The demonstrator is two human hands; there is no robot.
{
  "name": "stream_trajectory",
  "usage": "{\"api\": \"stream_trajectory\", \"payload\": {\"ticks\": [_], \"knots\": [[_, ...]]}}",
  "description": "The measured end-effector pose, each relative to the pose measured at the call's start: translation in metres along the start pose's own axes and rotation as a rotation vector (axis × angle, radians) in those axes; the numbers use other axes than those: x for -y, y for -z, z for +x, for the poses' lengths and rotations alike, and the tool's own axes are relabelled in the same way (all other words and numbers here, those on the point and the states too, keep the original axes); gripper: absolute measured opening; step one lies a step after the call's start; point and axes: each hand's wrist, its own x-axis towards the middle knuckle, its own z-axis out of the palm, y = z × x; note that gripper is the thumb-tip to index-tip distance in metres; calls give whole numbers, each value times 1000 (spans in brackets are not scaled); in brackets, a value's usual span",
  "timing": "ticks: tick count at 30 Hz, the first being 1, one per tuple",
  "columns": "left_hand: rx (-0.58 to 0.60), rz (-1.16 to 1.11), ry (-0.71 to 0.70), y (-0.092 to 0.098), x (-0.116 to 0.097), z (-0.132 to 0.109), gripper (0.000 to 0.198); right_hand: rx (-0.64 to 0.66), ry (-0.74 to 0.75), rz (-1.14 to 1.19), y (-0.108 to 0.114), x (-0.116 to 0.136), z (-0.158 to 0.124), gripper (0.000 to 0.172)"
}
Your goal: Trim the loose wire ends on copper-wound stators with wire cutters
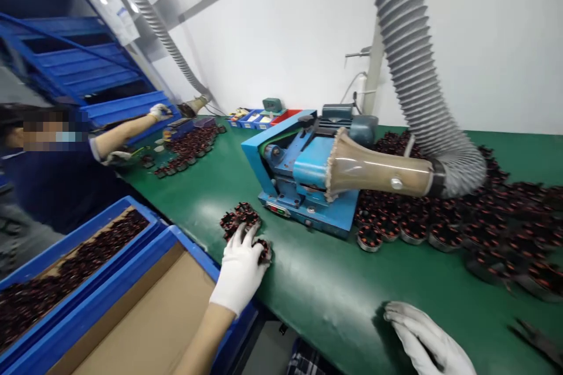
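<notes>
- Head view: left hand (241, 266) in a white glove, fingers curled over a small cluster of wound coils (241, 218) near the front edge of the counter (316, 287).
- Cluster lies straight ahead of that hand, touching its fingertips; left is far nearer.
- Right hand (428, 340) open, flat on the counter's front edge, well apart from the cluster.

**Bench layout, from my seat**

Machine (303, 176) sits mid-table (316, 293), duct hose (413, 70) dropping to it from above. Small coil cluster (241, 220) before the machine's left corner, under my left hand (241, 269). Big coil pile (475, 217) right of the machine. Two bins (132, 293) left, off the table edge. My right hand (428, 340) rests on the near table edge. Co-worker's hand (159, 111) far left, behind.
</notes>
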Motion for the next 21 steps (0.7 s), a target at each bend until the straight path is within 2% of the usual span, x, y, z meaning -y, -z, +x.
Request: {"api": "stream_trajectory", "payload": {"ticks": [2, 4, 6, 9, 12, 14, 17, 19, 21], "knots": [[39, -173, -104, -3, -35, -11, 12, -11, -309, 283, 0, 18, -2, 34], [136, -389, -203, -4, -73, -25, 21, 22, -511, 518, -3, 28, -2, 41], [186, -559, -295, -4, -105, -38, 35, 102, -606, 616, -7, 30, -1, 57], [208, -738, -401, -11, -136, -51, 53, 204, -699, 525, -7, 27, 1, 67], [225, -818, -438, -25, -148, -51, 68, 210, -626, 383, 2, 28, 7, 52], [195, -805, -448, -33, -152, -49, 76, 221, -555, 372, 9, 31, 14, 40], [166, -779, -457, -37, -155, -45, 80, 325, -636, 492, 18, 34, 20, 36], [202, -786, -489, -35, -154, -42, 84, 379, -711, 599, 22, 32, 20, 32], [245, -790, -568, -31, -152, -39, 88, 369, -722, 684, 23, 28, 17, 23]]}}
